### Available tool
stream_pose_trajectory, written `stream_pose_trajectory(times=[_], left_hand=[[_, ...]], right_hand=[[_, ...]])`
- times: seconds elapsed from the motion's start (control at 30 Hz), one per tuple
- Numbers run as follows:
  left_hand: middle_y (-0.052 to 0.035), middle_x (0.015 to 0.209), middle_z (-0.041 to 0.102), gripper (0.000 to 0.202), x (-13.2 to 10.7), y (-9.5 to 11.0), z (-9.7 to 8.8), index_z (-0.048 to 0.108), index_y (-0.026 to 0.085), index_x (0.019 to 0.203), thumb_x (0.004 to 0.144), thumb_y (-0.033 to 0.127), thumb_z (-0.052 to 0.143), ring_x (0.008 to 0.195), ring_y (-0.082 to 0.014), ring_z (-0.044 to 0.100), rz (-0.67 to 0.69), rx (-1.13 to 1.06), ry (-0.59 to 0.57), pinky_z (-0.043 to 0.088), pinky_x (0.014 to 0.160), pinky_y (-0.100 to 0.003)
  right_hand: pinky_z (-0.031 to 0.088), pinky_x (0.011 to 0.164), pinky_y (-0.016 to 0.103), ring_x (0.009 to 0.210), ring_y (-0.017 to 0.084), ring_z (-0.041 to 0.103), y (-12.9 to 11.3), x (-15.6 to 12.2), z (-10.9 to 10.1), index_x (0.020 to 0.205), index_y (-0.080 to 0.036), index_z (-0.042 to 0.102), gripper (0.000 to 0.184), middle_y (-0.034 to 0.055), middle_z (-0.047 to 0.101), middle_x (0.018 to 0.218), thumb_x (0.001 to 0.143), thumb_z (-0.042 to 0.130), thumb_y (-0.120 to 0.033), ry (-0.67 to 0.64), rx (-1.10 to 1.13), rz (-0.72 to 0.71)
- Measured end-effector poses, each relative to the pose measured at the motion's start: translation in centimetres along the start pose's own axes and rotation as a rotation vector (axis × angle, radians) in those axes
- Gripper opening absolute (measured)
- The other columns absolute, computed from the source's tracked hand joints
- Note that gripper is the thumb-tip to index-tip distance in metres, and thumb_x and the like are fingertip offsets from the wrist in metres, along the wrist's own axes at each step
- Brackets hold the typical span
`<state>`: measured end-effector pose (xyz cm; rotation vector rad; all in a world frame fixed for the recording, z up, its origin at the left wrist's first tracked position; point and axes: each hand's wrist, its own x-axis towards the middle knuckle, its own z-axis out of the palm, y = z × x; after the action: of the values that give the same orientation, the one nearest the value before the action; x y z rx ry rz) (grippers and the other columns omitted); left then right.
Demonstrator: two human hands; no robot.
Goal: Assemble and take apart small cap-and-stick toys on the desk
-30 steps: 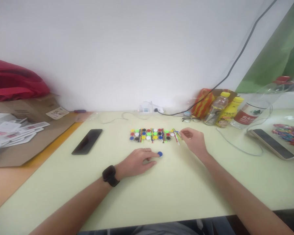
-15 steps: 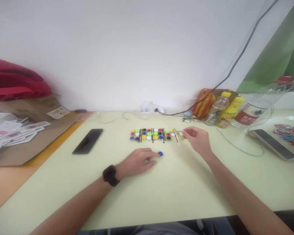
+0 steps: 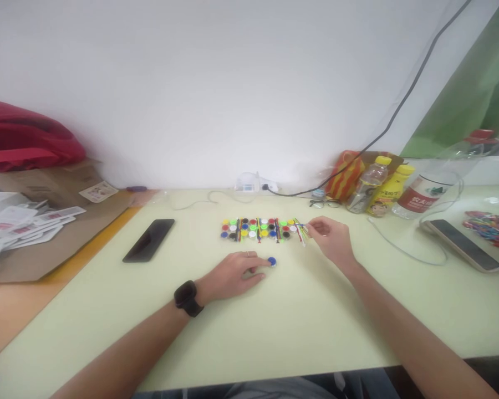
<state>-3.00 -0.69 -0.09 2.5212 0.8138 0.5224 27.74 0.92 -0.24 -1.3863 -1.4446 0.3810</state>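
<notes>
My left hand [image 3: 235, 274] lies low over the table, its index finger stretched out and touching the edge of a small round blue disc [image 3: 272, 261]. My right hand [image 3: 331, 235] is pinched at the right end of a block of coloured discs [image 3: 258, 228], on a thin dark-blue stick [image 3: 301, 225]. That stick lies across several thin coloured sticks [image 3: 300, 235] fanned out there. The block has rows of yellow, white, red, green, black and blue discs, with bundles of sticks standing between groups of them. The fingertips partly hide the blue stick's near end.
A black phone [image 3: 148, 240] lies left, another phone [image 3: 461, 245] right, beside a pile of coloured sticks [image 3: 488, 227]. Bottles [image 3: 388, 191], glasses [image 3: 324, 203] and a power strip [image 3: 255, 183] stand or lie along the wall. A cardboard box [image 3: 45, 183] is at left.
My right hand has moved slightly left, bringing the blue stick over the fanned sticks. My left hand and the blue disc have stayed in place.
</notes>
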Motion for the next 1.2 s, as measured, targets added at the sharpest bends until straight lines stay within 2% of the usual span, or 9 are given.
stream_pose_trajectory(times=[0.13,0.2,0.37,0.43,0.53,0.83,0.93,1.07,1.2], left_hand=[[-0.0021,0.088,0.063,0.028,-0.1,-0.2,0.2,0.07,0.026,0.126,0.103,0.034,0.056,0.077,-0.0151,0.059,-0.021,-0.028,0.046,0.047,0.074,-0.027],[-0.0019,0.088,0.064,0.023,-0.1,-0.2,0.2,0.07,0.025,0.118,0.102,0.035,0.058,0.077,-0.0152,0.058,-0.049,-0.03,0.101,0.047,0.074,-0.028],[-0.0063,0.114,0.068,0.028,0.0,-0.4,0.2,0.062,0.024,0.122,0.099,0.039,0.063,0.089,-0.0179,0.06,-0.097,-0.014,0.282,0.051,0.083,-0.033],[-0.0069,0.119,0.069,0.03,0.2,-0.5,0.3,0.063,0.025,0.126,0.099,0.039,0.062,0.093,-0.0184,0.062,-0.081,-0.025,0.262,0.052,0.086,-0.034],[-0.0044,0.102,0.072,0.026,0.3,-0.6,0.5,0.069,0.025,0.122,0.103,0.038,0.056,0.085,-0.0169,0.064,-0.062,-0.049,0.182,0.052,0.08,-0.031],[-0.0033,0.087,0.07,0.023,0.3,-0.5,0.2,0.075,0.023,0.112,0.103,0.035,0.056,0.074,-0.0149,0.059,-0.059,-0.034,0.162,0.048,0.07,-0.027],[-0.0042,0.092,0.071,0.024,0.3,-0.5,0.3,0.074,0.024,0.115,0.103,0.034,0.056,0.077,-0.0157,0.062,-0.053,-0.03,0.159,0.05,0.072,-0.027],[-0.006,0.111,0.072,0.032,0.5,-0.4,0.5,0.069,0.029,0.131,0.106,0.028,0.048,0.095,-0.0192,0.066,-0.015,-0.01,0.143,0.052,0.085,-0.031],[-0.0067,0.116,0.069,0.037,0.5,-0.5,0.8,0.066,0.032,0.136,0.107,0.023,0.044,0.105,-0.0215,0.064,0.03,0.064,0.086,0.051,0.092,-0.034]], right_hand=[[0.058,0.067,0.032,0.069,0.021,0.07,-0.2,0.3,-0.4,0.081,-0.018,0.072,0.025,0.0067,0.075,0.077,0.079,0.073,-0.043,0.083,0.096,0.012],[0.057,0.066,0.032,0.067,0.02,0.068,-0.6,0.2,-0.5,0.083,-0.018,0.072,0.026,0.0055,0.073,0.075,0.077,0.075,-0.043,0.051,0.198,0.054],[0.054,0.063,0.032,0.063,0.017,0.064,-2.4,-1.0,0.5,0.088,-0.018,0.078,0.027,0.0027,0.07,0.067,0.073,0.079,-0.041,-0.323,0.421,0.214],[0.054,0.064,0.032,0.063,0.017,0.064,-2.8,-1.7,1.2,0.086,-0.018,0.079,0.027,0.0023,0.07,0.066,0.071,0.082,-0.04,-0.419,0.478,0.29],[0.055,0.064,0.031,0.062,0.015,0.064,-2.7,-2.2,2.1,0.084,-0.017,0.08,0.026,0.003,0.071,0.068,0.07,0.083,-0.039,-0.508,0.535,0.365],[0.051,0.055,0.025,0.059,0.014,0.064,-1.4,-2.4,2.6,0.084,-0.017,0.077,0.016,0.0029,0.072,0.069,0.074,0.076,-0.029,-0.702,0.448,0.384],[0.047,0.051,0.023,0.056,0.013,0.062,-1.4,-2.6,2.8,0.083,-0.017,0.076,0.013,0.0008,0.068,0.064,0.074,0.074,-0.026,-0.71,0.42,0.404],[0.04,0.046,0.021,0.052,0.011,0.056,-1.5,-2.7,3.0,0.083,-0.018,0.075,0.011,-0.0021,0.064,0.06,0.075,0.071,-0.024,-0.699,0.382,0.427],[0.034,0.044,0.02,0.049,0.01,0.05,-1.6,-2.6,3.1,0.083,-0.018,0.074,0.011,-0.0029,0.062,0.059,0.075,0.071,-0.024,-0.713,0.355,0.434]])
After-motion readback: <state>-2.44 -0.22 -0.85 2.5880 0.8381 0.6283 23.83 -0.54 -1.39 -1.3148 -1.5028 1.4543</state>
